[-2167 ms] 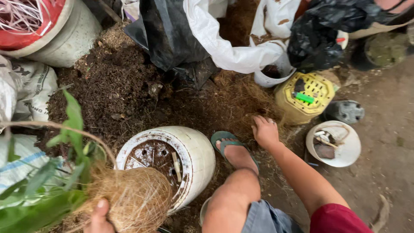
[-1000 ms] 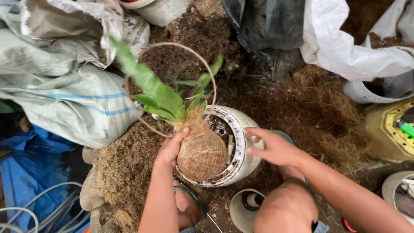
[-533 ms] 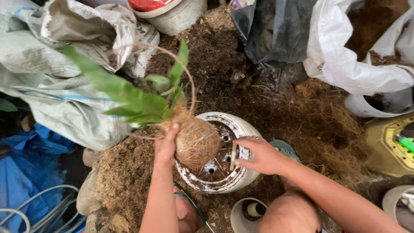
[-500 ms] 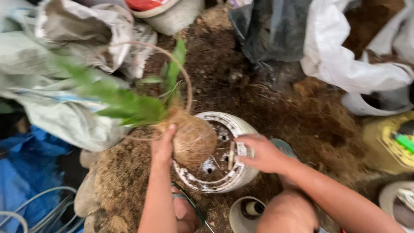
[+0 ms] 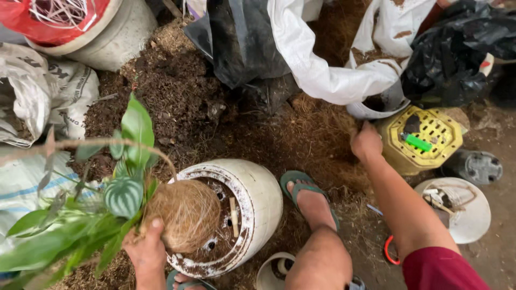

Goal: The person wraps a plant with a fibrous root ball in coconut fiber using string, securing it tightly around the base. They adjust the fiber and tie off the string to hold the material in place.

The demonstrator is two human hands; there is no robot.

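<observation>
Gripping the coconut-fibre root ball (image 5: 184,215) from underneath, the left hand (image 5: 146,252) comes up from the bottom edge with the thumb pressed against the husk, so the plant (image 5: 86,215) sits tipped over to the left, its green leaves and one striped leaf fanning out past the frame. That root ball is right at the mouth of the white pot (image 5: 236,212), which lies on its side on the ground with the drainage holes in its dirty bottom showing and a small stick inside. The right hand (image 5: 366,142) is stretched way out, arm straight, fingers curled down into the brown fibre pile (image 5: 317,139); looks like it's closed on a clump but I honestly can't tell how tight. A foot in a green sandal (image 5: 306,196) is planted between the pot and that arm. Just beyond the right hand there's a yellow perforated container (image 5: 424,142) with a green lighter-shaped thing on top, and a white bowl (image 5: 462,212) with scraps in it further right. Up top, a white sack (image 5: 333,59) and a black plastic bag (image 5: 242,43) slump over the dark soil heap (image 5: 172,91), plus a pale bucket (image 5: 102,32) with a red bag stuffed in it at the far left corner.
</observation>
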